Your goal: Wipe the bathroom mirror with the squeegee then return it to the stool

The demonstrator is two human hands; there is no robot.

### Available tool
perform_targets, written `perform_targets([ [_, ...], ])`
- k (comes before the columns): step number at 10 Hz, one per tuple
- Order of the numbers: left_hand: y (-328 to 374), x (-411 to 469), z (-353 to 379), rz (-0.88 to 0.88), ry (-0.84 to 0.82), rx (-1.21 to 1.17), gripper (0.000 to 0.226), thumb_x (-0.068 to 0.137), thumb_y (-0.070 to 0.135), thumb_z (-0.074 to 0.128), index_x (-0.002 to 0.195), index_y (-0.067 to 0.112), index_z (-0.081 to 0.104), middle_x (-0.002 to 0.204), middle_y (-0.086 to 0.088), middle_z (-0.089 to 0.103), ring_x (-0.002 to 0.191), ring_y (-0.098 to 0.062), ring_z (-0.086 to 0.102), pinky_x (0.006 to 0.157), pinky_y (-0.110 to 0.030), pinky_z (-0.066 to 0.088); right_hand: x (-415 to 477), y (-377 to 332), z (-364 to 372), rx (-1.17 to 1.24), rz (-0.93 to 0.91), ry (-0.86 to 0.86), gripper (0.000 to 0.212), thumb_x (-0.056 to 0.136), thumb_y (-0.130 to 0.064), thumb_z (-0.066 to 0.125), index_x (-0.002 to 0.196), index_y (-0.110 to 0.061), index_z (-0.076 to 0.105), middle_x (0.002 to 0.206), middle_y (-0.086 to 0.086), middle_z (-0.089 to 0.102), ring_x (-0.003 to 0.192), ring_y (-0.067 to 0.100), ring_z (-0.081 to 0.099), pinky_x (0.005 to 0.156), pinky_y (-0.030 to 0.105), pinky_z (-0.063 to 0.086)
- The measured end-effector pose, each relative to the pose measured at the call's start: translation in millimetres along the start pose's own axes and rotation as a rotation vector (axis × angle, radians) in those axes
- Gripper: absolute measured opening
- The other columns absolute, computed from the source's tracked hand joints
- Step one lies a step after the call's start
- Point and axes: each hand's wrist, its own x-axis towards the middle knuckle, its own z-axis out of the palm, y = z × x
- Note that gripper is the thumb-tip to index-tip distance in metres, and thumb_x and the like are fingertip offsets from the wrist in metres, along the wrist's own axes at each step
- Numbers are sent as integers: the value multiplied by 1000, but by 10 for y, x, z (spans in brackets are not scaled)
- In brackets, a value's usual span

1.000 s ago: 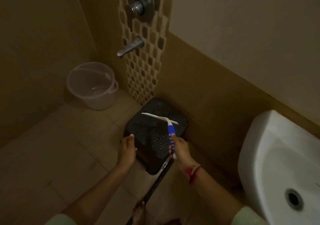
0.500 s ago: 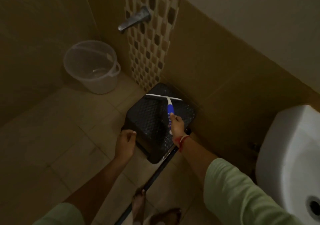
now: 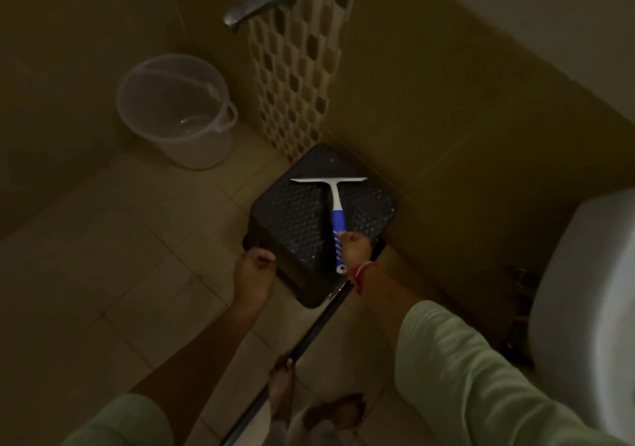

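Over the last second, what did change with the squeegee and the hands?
The right hand lowered the squeegee onto the stool, blade flat near the wall; it still grips the handle. The left hand stays curled at the stool's edge. Stool and bucket unmoved.

no text, label, brand, number or sign can be read anywhere in this dim view.
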Motion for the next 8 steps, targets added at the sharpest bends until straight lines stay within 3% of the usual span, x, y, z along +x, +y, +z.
perform_targets([
  [1,-3,44,62,24,-1,10,25,77,-8,49,66,14,54,79,-14,59,71,-21,54,61,-22,39,77,55,32,-7,0,31,20,93,-8,49,104,4,60,102,16,63,94,27,60,87,39,51],
  [2,-16,64,114,57,-8,25,31,77,-10,47,62,16,52,76,-10,58,72,-18,54,60,-20,39,122,119,65,29,15,17,19,92,-5,49,105,6,59,94,14,60,88,25,57,70,30,49],
  [3,-57,88,160,86,-23,34,24,76,-12,46,67,9,55,78,-14,58,73,-19,53,61,-21,36,158,217,65,6,9,5,13,92,-7,51,84,-7,61,86,8,60,83,21,57,64,25,48],
  [4,-102,128,203,86,-35,67,22,76,-10,47,70,8,58,80,-16,59,74,-19,53,60,-19,35,152,250,38,15,-18,-3,25,91,-4,52,69,-15,58,71,-1,58,65,12,55,48,14,46],
  [5,-176,148,237,77,-42,78,21,77,-8,48,69,8,59,83,-19,59,80,-21,53,69,-23,37,118,267,-8,-3,-27,-20,11,90,-4,53,91,-3,64,79,2,59,69,11,55,48,9,44],
  [6,-152,87,213,83,-66,77,29,78,-7,46,62,15,55,72,-6,58,76,-19,51,68,-25,35,-34,220,-102,43,-30,-38,23,91,-7,53,113,-2,60,99,5,58,88,17,56,61,14,44],
  [7,-108,-78,144,110,-82,14,32,83,-4,45,62,19,54,70,-2,56,77,-19,51,71,-28,36,-348,194,-165,147,-6,-7,26,91,-5,51,116,-1,57,102,10,59,93,22,54,68,19,46],
  [8,57,-332,24,18,-119,-137,28,87,1,45,68,18,56,78,-6,58,81,-20,53,78,-35,41,-829,142,-171,298,96,-162,23,92,-12,51,113,-12,58,99,5,59,94,20,53,67,24,44],
])
